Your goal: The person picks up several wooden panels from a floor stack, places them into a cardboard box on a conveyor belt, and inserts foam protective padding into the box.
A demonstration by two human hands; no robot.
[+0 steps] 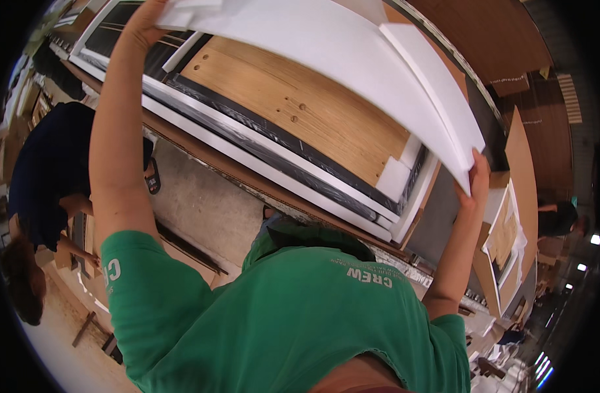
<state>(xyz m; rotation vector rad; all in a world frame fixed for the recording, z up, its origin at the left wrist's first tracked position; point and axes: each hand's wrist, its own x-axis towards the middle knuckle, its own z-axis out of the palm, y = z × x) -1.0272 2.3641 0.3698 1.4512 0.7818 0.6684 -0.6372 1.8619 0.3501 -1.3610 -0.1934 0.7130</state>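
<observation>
A wide white foam sheet [313,46] stretches between my two hands, above an open box. Its left end is gripped by my left hand [146,23] at the far left. At the right, my right hand [473,180] has its fingers closed around the sheet's lower right corner. A thicker white strip [427,82] shows along the right part of the sheet. Beneath lies a wooden panel [293,98] with several round holes, framed by dark plastic-wrapped parts and white foam strips [267,164]. One white foam block [395,177] covers the panel's near right corner. The sheet hides the panel's far side.
The cardboard box's brown edge [241,187] runs along the near side, close to my body. To the left a person in dark clothes [51,170] bends over other parts. Another open carton [506,242] stands at the right, and large brown cartons [493,39] are behind.
</observation>
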